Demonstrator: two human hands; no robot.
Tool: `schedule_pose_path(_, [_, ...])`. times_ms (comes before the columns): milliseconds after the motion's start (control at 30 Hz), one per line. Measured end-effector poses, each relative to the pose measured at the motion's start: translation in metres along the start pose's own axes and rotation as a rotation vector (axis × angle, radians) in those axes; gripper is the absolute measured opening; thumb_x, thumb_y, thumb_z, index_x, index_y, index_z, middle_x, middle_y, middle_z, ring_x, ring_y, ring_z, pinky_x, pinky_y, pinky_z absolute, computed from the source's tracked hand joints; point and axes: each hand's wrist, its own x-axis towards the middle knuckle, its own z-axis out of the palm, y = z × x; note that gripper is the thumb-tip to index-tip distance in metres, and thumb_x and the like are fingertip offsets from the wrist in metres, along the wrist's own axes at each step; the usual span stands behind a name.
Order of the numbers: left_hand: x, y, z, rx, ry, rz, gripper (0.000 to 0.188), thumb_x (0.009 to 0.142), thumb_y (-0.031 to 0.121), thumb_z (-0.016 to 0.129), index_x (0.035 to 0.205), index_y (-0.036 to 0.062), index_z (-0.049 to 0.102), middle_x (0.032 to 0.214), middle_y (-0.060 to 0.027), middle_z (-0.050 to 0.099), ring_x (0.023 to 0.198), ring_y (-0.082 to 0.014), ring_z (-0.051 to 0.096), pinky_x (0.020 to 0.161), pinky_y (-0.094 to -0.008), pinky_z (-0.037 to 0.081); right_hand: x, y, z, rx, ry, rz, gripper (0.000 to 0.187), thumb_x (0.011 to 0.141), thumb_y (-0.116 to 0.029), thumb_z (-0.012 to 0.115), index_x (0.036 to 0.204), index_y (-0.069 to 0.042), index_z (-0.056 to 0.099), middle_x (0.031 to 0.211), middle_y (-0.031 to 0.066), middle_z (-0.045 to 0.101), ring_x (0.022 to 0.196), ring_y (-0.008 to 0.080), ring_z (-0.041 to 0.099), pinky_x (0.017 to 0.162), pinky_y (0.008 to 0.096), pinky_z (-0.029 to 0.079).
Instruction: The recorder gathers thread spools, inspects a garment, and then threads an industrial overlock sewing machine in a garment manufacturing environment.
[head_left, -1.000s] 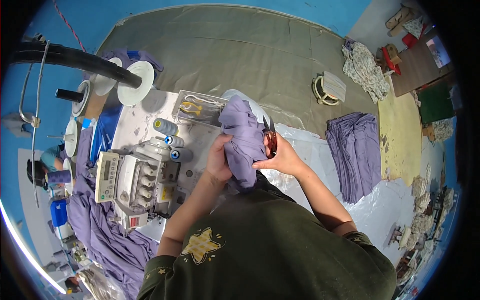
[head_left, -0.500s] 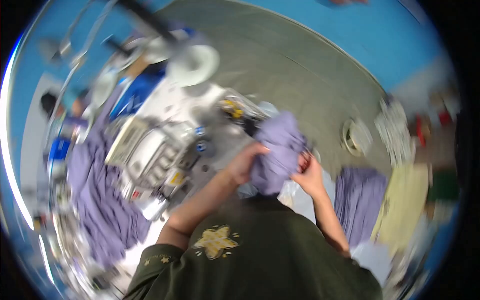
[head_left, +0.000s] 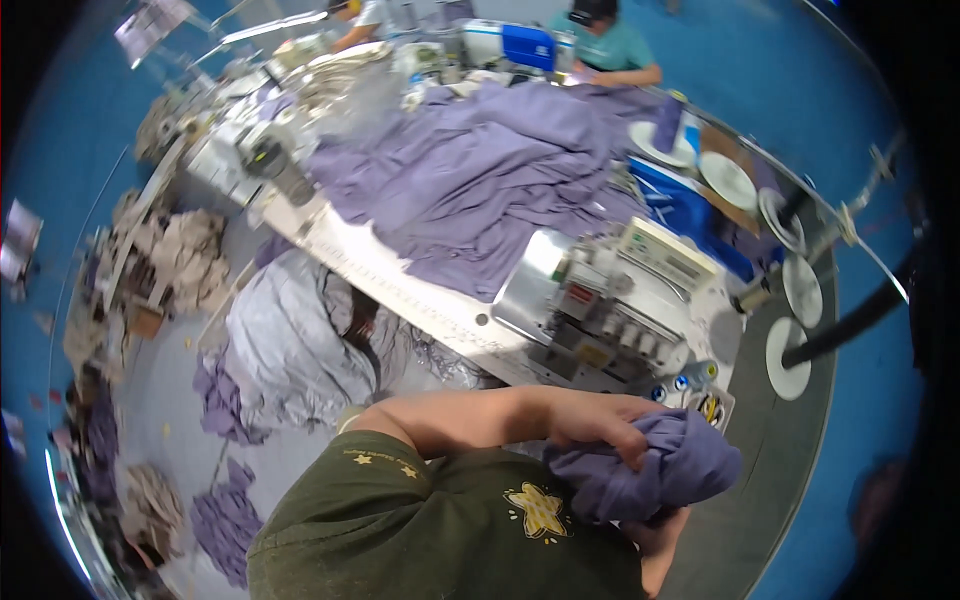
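Observation:
A bunched bundle of purple cloth (head_left: pixel 690 465) is held close against the right side of my body. My left hand (head_left: pixel 612 425) grips it from above, with the thumb pressed into the folds. From below, my right hand (head_left: pixel 660 532) closes on its underside; most of those fingers are hidden by the cloth. Just beyond the bundle stands a white overlock sewing machine (head_left: pixel 640 320). A large spread of the same purple cloth (head_left: pixel 480 160) lies crumpled on the white worktable (head_left: pixel 400 275), left of the machine.
Thread stands with white discs (head_left: pixel 790 360) and a dark pole line the right side. A small tray (head_left: pixel 715 408) sits at the table corner. A pale grey fabric heap (head_left: pixel 290 340) lies below the table's left edge. Two people work at the far side, one in a teal shirt (head_left: pixel 620 50).
My view has swung left, so the machine and worktable now lie ahead. Both hands still hold the purple bundle, now tucked nearer my body, with the right hand mostly beneath it.

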Motion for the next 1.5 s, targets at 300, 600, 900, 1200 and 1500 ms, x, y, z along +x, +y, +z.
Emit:
schedule_pose_path(300, [-0.176,-0.010,0.010,0.076,0.444,0.491,0.084,0.067,0.011,0.067,0.140,-0.0064,0.031,0.134,-0.0114,0.049,0.121,-0.0156,0.047,0.104,-0.0303,0.036,0.077,-0.054,0.098,0.234,-0.319,-0.086,0.021,0.067,0.010,0.051,0.071,-0.007,0.039,0.084,0.0190,0.065,0.054,0.0108,0.047,0.050,0.0226,0.041])
schedule_pose_path(600, [-0.314,-0.057,0.016,-0.127,0.747,1.034,0.073,0.072,0.003,0.057,0.140,-0.0061,0.031,0.133,-0.0204,0.049,0.118,-0.0279,0.054,0.102,-0.0378,0.042,0.119,-0.063,0.200,0.041,-0.571,-0.059,0.022,0.079,0.001,0.057,0.074,-0.009,0.039,0.081,0.0170,0.064,0.046,0.0069,0.040,0.044,0.0212,0.034])
schedule_pose_path(900, [-0.451,-0.060,-0.016,-0.239,1.082,1.479,0.038,0.086,0.010,0.051,0.121,-0.0036,0.053,0.113,-0.0162,0.063,0.107,-0.0239,0.061,0.094,-0.0372,0.049,0.143,-0.071,0.296,-0.080,-0.737,-0.035,0.023,0.084,-0.004,0.063,0.074,-0.007,0.042,0.082,0.0169,0.065,0.047,0.0064,0.041,0.044,0.0201,0.035])
schedule_pose_path(1200, [-0.448,-0.060,-0.114,0.092,1.814,1.382,0.042,0.079,0.009,0.066,0.118,-0.0005,0.053,0.107,-0.0070,0.062,0.099,-0.0160,0.059,0.088,-0.0296,0.046,0.141,-0.074,0.330,-0.170,-0.634,0.006,0.023,0.084,-0.003,0.063,0.068,-0.006,0.047,0.077,0.0124,0.065,0.046,0.0061,0.042,0.043,0.0207,0.031])
schedule_pose_path(1500, [-0.427,-0.071,-0.143,0.096,1.884,1.025,0.053,0.074,0.016,0.073,0.121,0.0005,0.053,0.111,-0.0087,0.063,0.099,-0.0169,0.060,0.089,-0.0302,0.046,0.127,-0.067,0.319,-0.120,-0.507,0.102,0.011,0.082,-0.005,0.069,0.073,0.001,0.066,0.061,-0.0022,0.055,0.049,0.0032,0.042,0.047,0.0195,0.029])
